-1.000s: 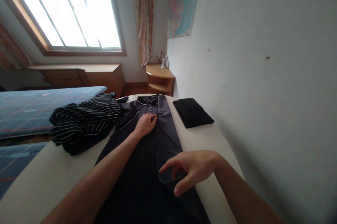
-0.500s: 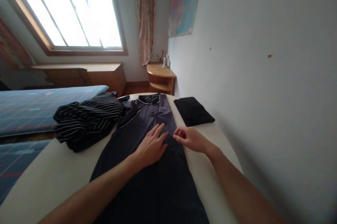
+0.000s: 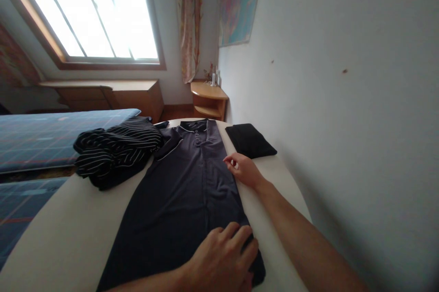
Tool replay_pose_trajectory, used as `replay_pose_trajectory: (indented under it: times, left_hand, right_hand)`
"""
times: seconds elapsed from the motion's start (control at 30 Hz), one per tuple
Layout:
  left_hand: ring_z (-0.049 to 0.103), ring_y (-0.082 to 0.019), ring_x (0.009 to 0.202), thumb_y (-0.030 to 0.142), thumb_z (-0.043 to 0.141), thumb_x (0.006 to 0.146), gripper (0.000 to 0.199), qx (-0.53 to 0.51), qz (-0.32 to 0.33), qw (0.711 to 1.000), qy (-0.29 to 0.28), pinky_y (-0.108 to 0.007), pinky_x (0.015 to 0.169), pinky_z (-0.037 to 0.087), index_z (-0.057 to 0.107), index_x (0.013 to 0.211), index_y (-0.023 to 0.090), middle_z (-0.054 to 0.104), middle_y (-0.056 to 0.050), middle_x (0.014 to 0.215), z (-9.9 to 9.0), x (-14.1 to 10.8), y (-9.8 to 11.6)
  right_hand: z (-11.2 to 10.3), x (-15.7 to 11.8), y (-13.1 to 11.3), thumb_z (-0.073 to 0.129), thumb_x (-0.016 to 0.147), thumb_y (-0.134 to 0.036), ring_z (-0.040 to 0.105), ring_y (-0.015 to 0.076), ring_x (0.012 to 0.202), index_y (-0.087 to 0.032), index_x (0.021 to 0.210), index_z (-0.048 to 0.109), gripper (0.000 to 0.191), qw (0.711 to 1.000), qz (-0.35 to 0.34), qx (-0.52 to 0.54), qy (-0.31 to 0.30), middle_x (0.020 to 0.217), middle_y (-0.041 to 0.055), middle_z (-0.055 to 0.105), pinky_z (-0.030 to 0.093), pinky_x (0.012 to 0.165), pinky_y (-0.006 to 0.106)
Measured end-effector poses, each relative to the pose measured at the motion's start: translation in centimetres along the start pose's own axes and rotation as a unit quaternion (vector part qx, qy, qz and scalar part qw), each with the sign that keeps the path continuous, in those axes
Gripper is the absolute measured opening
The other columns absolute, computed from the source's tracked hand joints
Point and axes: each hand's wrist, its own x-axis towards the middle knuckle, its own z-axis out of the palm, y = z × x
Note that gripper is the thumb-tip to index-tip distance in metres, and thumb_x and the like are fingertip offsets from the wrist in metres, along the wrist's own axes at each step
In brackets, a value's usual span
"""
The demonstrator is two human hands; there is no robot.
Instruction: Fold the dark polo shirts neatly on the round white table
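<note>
A dark grey polo shirt (image 3: 171,191) with a black collar, white piping and several buttons lies lengthwise on the white table. Its right side is folded inward, so only the left sleeve shows. My right hand (image 3: 245,171) is closed in a pinch at the shirt's right edge, about halfway up. Lower down, my left hand (image 3: 224,253) bends its fingers over the same edge near the hem, closed on the cloth. Its thumb is mostly hidden.
A rumpled black-and-white striped garment (image 3: 120,148) sits left of the shirt. Folded black cloth (image 3: 252,140) lies at the right by the wall (image 3: 343,146). The round table (image 3: 65,228) borders a bed with a blue plaid cover (image 3: 68,139).
My left hand has moved from the shirt's middle down to its lower right edge, and its fingers have curled. My right hand has shifted slightly up and left, still pinching.
</note>
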Motion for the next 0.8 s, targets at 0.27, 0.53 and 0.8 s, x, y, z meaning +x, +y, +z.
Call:
replay_pose_trajectory:
  times: [0.27, 0.53, 0.8]
  left_hand:
    - [0.058, -0.017, 0.070, 0.030, 0.067, 0.087, 0.016, 0.064, 0.046, 0.989, 0.127, -0.028, 0.044, 0.040, 0.057, 0.096, 0.020, 0.060, 0.000, 0.085, 1.1, 0.4, 1.0]
    - [0.049, -0.014, 0.054, 0.018, 0.068, 0.083, 0.022, 0.127, 0.104, 0.961, 0.222, -0.028, 0.036, 0.025, 0.051, 0.070, 0.019, 0.045, 0.000, 0.063, 3.2, 2.1, 2.3]
    - [0.055, -0.011, 0.053, 0.025, 0.066, 0.093, 0.010, 0.039, 0.136, 0.987, 0.070, -0.025, 0.031, 0.023, 0.058, 0.089, 0.022, 0.059, 0.003, 0.070, 3.2, 1.3, 2.5]
  right_hand:
    - [0.8, 0.2, -0.3, 0.060, 0.090, -0.015, 0.060, 0.0158, 0.083, -0.019, 0.097, 0.067, 0.011, 0.999, -0.039, -0.017, -0.001, 0.093, 0.0038, 0.066, 0.046, 0.082, 0.029]
    - [0.3, 0.4, 0.0, 0.058, 0.091, -0.017, 0.061, 0.0181, 0.089, -0.019, 0.097, 0.068, 0.012, 0.999, -0.035, -0.022, -0.005, 0.096, 0.0060, 0.067, 0.047, 0.085, 0.031]
    - [0.1, 0.3, 0.2, 0.058, 0.092, -0.018, 0.063, 0.0204, 0.101, -0.018, 0.098, 0.072, 0.015, 0.996, -0.054, -0.032, -0.059, 0.102, 0.0073, 0.072, 0.045, 0.095, 0.034]
